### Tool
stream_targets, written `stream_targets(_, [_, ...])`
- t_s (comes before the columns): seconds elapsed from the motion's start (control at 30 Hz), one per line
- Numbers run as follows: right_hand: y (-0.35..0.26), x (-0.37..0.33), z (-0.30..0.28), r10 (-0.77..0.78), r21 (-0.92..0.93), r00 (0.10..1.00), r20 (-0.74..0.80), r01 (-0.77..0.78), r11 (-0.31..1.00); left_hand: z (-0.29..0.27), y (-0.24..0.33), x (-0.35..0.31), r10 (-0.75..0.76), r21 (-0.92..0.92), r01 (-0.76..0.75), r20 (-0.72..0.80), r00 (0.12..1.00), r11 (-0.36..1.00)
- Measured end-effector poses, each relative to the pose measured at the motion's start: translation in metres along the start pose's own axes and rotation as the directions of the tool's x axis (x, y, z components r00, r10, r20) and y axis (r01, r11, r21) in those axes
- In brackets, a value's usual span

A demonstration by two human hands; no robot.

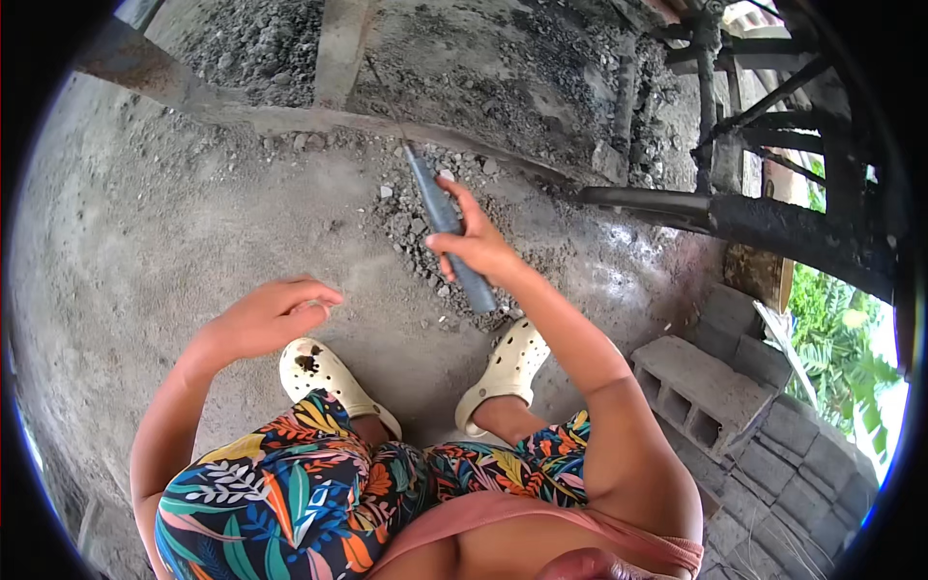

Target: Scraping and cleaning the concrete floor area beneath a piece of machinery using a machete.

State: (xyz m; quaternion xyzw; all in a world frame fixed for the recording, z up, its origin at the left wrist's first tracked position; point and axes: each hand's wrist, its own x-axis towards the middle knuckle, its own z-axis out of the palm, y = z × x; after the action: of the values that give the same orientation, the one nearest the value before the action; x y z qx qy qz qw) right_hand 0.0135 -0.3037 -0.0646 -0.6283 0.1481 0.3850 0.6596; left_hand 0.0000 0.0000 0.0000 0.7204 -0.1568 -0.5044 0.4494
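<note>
My right hand (474, 242) is wrapped round the thick grey tube handle (437, 203) of a thin metal rod. The rod (389, 97) slants away to the upper left, over a low concrete ledge and onto the ash-strewn bed (454, 68) behind it. Its far tip is hard to make out. Below the handle lies a small heap of grey rubble and stones (411, 237) on the floor. My left hand (275, 314) hovers above my left shoe with its fingers loosely stretched, thumb a little apart, and nothing visible in it.
The concrete ledge (280, 118) runs across the far side, with dark gravel (256, 48) behind it. Blackened poles (773, 217) stick out at the right. A hollow concrete block (701, 387) sits on grey blocks there. Cream clogs (333, 377) are on my feet.
</note>
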Motion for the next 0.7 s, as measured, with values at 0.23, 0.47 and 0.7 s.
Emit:
stream_targets(0.23, [0.018,0.014,0.045,0.150,0.168,0.988,-0.039,-0.141,0.976,0.005,-0.024,-0.016,0.015,0.047,-0.015,0.001,1.000,0.999])
stream_targets(0.47, [0.008,0.010,0.054,0.227,0.356,0.974,0.002,-0.213,0.910,-0.005,-0.011,-0.020,-0.058,0.039,0.059,-0.041,0.997,0.997])
stream_targets(0.7, [0.009,0.011,0.068,0.207,0.331,0.976,-0.069,-0.174,0.927,0.001,-0.030,-0.026,-0.015,0.051,0.019,-0.079,0.997,0.999])
